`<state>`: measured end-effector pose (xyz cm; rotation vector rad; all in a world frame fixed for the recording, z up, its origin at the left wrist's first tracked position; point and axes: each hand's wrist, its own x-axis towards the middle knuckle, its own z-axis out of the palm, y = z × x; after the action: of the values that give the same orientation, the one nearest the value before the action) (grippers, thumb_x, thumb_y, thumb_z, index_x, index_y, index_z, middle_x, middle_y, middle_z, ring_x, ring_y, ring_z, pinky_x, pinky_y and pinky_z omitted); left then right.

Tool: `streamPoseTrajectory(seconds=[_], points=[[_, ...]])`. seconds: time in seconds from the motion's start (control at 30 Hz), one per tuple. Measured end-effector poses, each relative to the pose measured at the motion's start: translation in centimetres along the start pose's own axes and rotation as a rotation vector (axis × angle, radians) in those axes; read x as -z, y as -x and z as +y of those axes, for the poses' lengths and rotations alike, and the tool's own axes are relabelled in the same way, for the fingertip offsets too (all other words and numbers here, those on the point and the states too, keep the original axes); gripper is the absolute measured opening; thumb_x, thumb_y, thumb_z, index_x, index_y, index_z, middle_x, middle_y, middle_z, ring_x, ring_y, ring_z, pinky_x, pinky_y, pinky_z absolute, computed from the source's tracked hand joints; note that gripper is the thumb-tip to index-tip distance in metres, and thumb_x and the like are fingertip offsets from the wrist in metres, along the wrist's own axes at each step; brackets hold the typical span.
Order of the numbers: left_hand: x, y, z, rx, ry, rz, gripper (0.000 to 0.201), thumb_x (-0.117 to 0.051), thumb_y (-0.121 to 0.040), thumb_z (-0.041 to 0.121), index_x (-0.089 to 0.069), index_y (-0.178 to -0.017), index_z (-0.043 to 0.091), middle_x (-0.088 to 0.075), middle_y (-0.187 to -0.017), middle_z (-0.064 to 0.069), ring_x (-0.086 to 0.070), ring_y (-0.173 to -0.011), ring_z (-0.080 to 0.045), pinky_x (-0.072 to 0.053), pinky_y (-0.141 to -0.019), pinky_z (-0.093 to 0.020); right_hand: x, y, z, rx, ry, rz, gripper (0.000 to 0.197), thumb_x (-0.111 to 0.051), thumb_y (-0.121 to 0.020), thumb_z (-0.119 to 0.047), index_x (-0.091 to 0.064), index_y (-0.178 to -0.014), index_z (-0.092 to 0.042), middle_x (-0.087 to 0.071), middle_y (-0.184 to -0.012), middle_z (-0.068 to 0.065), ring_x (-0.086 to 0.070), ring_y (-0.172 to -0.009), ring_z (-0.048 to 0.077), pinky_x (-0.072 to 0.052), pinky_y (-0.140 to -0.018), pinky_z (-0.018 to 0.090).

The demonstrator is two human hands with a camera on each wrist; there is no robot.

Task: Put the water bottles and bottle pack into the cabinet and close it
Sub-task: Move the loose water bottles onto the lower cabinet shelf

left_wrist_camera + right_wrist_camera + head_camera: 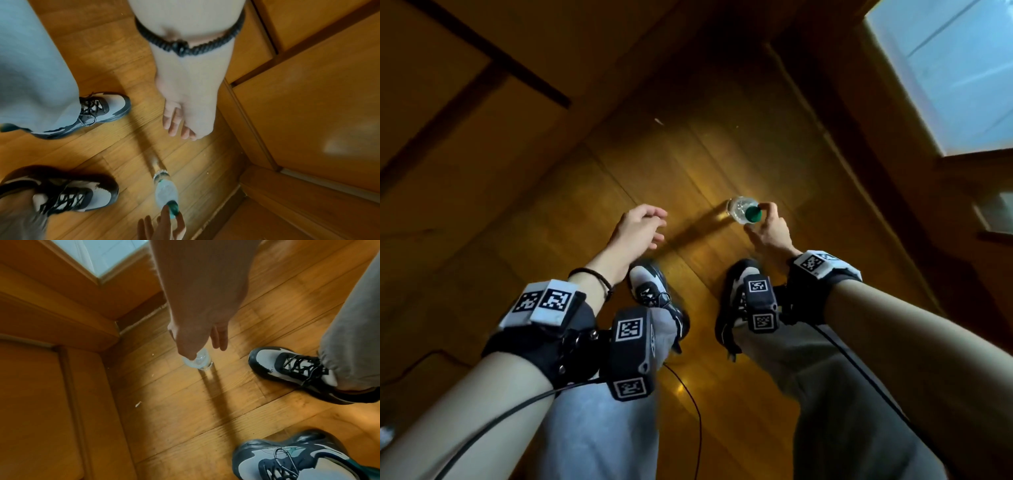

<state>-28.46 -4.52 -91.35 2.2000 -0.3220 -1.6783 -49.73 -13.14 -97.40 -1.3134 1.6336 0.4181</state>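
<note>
A clear water bottle (739, 208) with a green cap (753, 213) is upright on the wooden floor ahead of my feet. My right hand (768, 229) pinches the cap from above between thumb and fingers. The left wrist view shows the bottle (166, 192) with those fingers (165, 216) on its cap. In the right wrist view my right hand (192, 340) covers the top of the bottle (200, 361), whose base meets its shadow on the floor. My left hand (642, 226) hangs to the bottle's left, fingers relaxed, holding nothing. No bottle pack is in view.
Wooden cabinet panels (465, 120) run along the left of the floor strip and appear in the left wrist view as cabinet panels (308, 97). A wooden frame with a bright pane (955, 68) stands to the right. My shoes (650, 287) are just behind the bottle.
</note>
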Motion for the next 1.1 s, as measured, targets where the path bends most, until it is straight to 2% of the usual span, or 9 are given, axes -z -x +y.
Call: streamPoseTrajectory(seconds=[0.1,0.17,0.27,0.43,0.63,0.8,0.87,0.97,1.1], points=[[1.6,-1.2,-1.5,0.015,0.006,0.033,0.021,-0.042,-0.098,0.014,-0.059,-0.108,0.022,-0.063,-0.101,0.005,-0.061,-0.091,-0.014,-0.05,-0.073,-0.023,-1.7,-1.8,-0.3,-0.013,0.005,0.068,0.044,-0.054,-0.091,-0.022,-0.036,-0.128,-0.008,-0.054,-0.124,0.025,-0.055,-0.111,0.041,-0.047,-0.091,0.042],[2.7,-1.6,-2.1,0.012,0.009,0.059,0.022,-0.041,-0.099,0.014,-0.058,-0.109,0.022,-0.062,-0.1,0.007,-0.061,-0.091,-0.013,-0.051,-0.076,-0.025,-2.3,-2.5,-0.5,-0.012,0.001,0.14,0.04,-0.056,-0.089,-0.019,-0.038,-0.122,-0.009,-0.059,-0.119,0.022,-0.059,-0.104,0.038,-0.051,-0.083,0.041],[3.6,-1.7,-2.5,0.006,0.027,0.079,0.022,-0.04,-0.099,0.014,-0.058,-0.11,0.022,-0.061,-0.098,0.008,-0.06,-0.088,-0.012,-0.05,-0.075,-0.024,-2.7,-2.7,-0.9,-0.016,-0.001,0.185,0.034,-0.056,-0.086,-0.015,-0.04,-0.116,-0.01,-0.06,-0.113,0.02,-0.055,-0.085,0.03,-0.043,-0.07,0.033],[3.9,0.6,-2.1,0.003,0.066,0.054,0.024,-0.041,-0.098,0.012,-0.059,-0.112,0.019,-0.062,-0.1,0.005,-0.059,-0.087,-0.012,-0.047,-0.068,-0.019,-1.6,0.6,-1.8,0.016,-0.044,0.186,0.035,-0.062,-0.082,-0.023,-0.043,-0.108,-0.009,-0.064,-0.109,0.02,-0.062,-0.09,0.036,-0.046,-0.07,0.034],[5.8,7.5,1.6,-0.066,0.078,0.021,0.022,-0.042,-0.097,0.011,-0.059,-0.108,0.02,-0.061,-0.102,0.003,-0.059,-0.089,-0.013,-0.048,-0.072,-0.022,2.6,9.3,-4.7,0.178,-0.045,0.127,0.029,-0.069,-0.078,-0.023,-0.046,-0.093,-0.012,-0.067,-0.093,0.011,-0.061,-0.079,0.024,-0.047,-0.061,0.031],[9.7,14.9,8.4,-0.178,0.088,0.044,0.02,-0.043,-0.097,0.013,-0.058,-0.111,0.018,-0.06,-0.108,-0.001,-0.059,-0.087,-0.013,-0.048,-0.071,-0.022,6.9,18.4,-10.1,0.334,0.037,0.061,0.027,-0.069,-0.077,-0.022,-0.046,-0.085,-0.01,-0.062,-0.075,0.002,-0.056,-0.064,0.018,-0.045,-0.047,0.027],[11.5,18.2,11.5,-0.246,0.136,0.063,0.019,-0.042,-0.097,0.011,-0.056,-0.109,0.017,-0.058,-0.107,-0.002,-0.056,-0.079,-0.01,-0.045,-0.067,-0.019,8.8,21.8,-12.9,0.392,0.091,0.038,0.025,-0.067,-0.078,-0.023,-0.049,-0.089,-0.01,-0.063,-0.074,0.002,-0.057,-0.061,0.018,-0.047,-0.047,0.03],[14.1,23.5,15.4,-0.324,0.17,0.055,0.019,-0.041,-0.096,0.008,-0.053,-0.109,0.016,-0.055,-0.107,-0.004,-0.052,-0.074,-0.008,-0.041,-0.063,-0.019,11.5,27.1,-18.1,0.509,0.176,0.058,0.024,-0.068,-0.079,-0.025,-0.053,-0.094,-0.014,-0.065,-0.08,0.001,-0.062,-0.067,0.017,-0.047,-0.047,0.024],[18.0,30.2,18.5,-0.385,0.149,0.049,0.02,-0.042,-0.095,0.006,-0.054,-0.106,0.018,-0.057,-0.106,-0.004,-0.054,-0.076,-0.009,-0.043,-0.063,-0.02,14.7,34.3,-26.1,0.639,0.232,0.06,0.032,-0.07,-0.074,-0.027,-0.058,-0.103,-0.021,-0.066,-0.09,-0.005,-0.066,-0.077,0.017,-0.058,-0.062,0.032]])
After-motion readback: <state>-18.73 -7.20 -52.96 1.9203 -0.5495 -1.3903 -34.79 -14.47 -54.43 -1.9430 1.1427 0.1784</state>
